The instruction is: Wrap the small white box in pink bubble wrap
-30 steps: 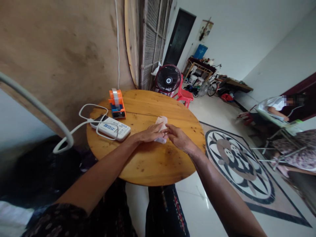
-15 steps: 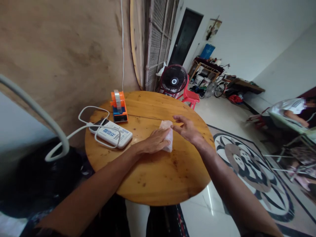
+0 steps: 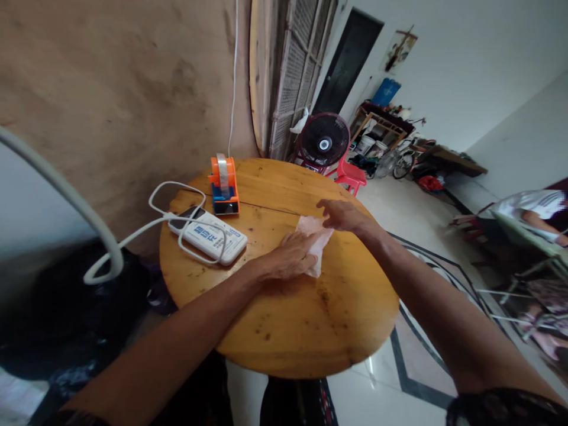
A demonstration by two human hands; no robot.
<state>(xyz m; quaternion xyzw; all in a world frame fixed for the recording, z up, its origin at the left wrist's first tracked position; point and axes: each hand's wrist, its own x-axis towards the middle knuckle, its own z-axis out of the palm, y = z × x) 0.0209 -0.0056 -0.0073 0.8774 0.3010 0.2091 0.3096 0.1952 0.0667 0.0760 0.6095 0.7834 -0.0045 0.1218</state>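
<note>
A thin, wrinkled, pinkish-white sheet (image 3: pixel 317 260) lies on the round wooden table (image 3: pixel 284 331); it looks like tissue or soft wrap, and I cannot tell which. My left hand (image 3: pixel 290 254) rests flat across its left part, fingers stretched out and pointing to the upper right. At the sheet's upper right corner is my right hand (image 3: pixel 341 216), its thumb and fingers bent around the edge. The palm and fingers of the left hand hide much of the sheet.
An orange and blue tape dispenser (image 3: pixel 224 186) stands at the table's back left. In front of it lies a white power bank-like device (image 3: pixel 208 236) with a looped white cable. Beyond the table are a fan (image 3: pixel 325 142) and a red chair (image 3: pixel 350 174). Another person (image 3: pixel 532 207) sits far right.
The sheet is spread wider on its right side, where my right hand has closed on its edge. My left hand stays flat on it. The view has shifted slightly.
</note>
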